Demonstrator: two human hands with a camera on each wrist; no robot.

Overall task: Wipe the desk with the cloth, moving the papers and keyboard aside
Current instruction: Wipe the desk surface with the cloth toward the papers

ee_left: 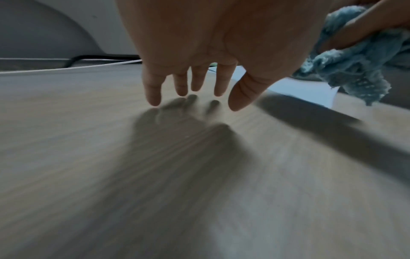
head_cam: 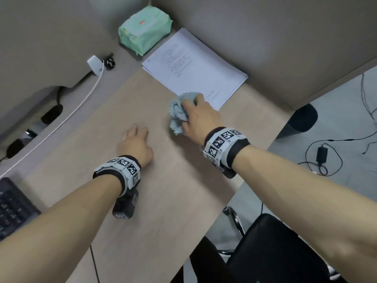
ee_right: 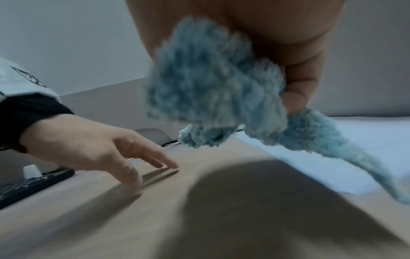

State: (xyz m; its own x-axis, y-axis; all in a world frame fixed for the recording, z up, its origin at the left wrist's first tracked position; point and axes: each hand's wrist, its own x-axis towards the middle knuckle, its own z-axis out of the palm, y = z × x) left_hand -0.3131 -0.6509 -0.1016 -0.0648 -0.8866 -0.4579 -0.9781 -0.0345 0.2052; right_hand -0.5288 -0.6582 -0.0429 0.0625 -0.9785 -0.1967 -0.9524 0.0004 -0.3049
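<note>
Head view: right hand (head_cam: 199, 117) clutches bunched blue cloth (head_cam: 177, 113) just above the desk (head_cam: 173, 190), beside the papers (head_cam: 195, 66). Left hand (head_cam: 135, 145) relaxed, empty, fingertips near desk. Keyboard (head_cam: 12, 207) far left. Wiping step likely beginning; next: press cloth down, sweep.

Our forearms are bare, with no sleeves down to the wrists. On each wrist we wear a black band (head_cam: 238, 151) overlaid with a pale grey strap that carries a row of square black-and-white coded markers (head_cam: 221, 140). The left wrist has the same set (head_cam: 124, 168), its markers wrapping round the side. Beneath each band we carry a small dark boxy camera unit; the left one (head_cam: 125, 207) hangs under the wrist and bears further coded markers on its faces. Our left hand (head_cam: 135, 145) and right hand (head_cam: 201, 117) are ungloved and without rings.
</note>
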